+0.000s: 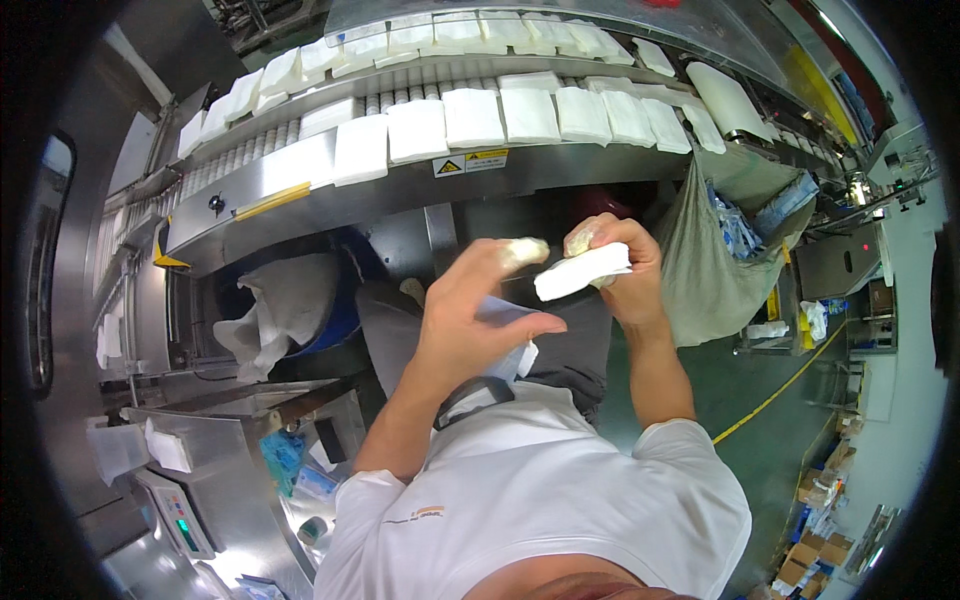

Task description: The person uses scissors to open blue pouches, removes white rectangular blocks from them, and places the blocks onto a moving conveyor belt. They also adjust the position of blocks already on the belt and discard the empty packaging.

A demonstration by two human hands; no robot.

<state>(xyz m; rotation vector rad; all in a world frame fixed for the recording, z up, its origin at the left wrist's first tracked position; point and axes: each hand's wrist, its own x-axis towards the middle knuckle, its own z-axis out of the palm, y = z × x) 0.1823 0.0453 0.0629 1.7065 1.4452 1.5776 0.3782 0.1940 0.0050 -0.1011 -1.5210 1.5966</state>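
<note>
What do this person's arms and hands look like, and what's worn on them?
Short white sleeves leave the forearms bare. The left hand has a whitish covering on a fingertip; the right hand shows similar whitish finger covering, its material unclear. No full glove, watch or bracelet shows.

Digital scale (177,514), hanging cloth sack (690,272), cardboard boxes (803,560), yellow floor line (775,397)

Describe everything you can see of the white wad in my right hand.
The white wad is a short oblong bundle, apparently folded soft paper or cloth, with layered edges at its right end. Your right hand grips it above your lap, its right end higher in the picture. Your left hand appears apart from it.
</note>
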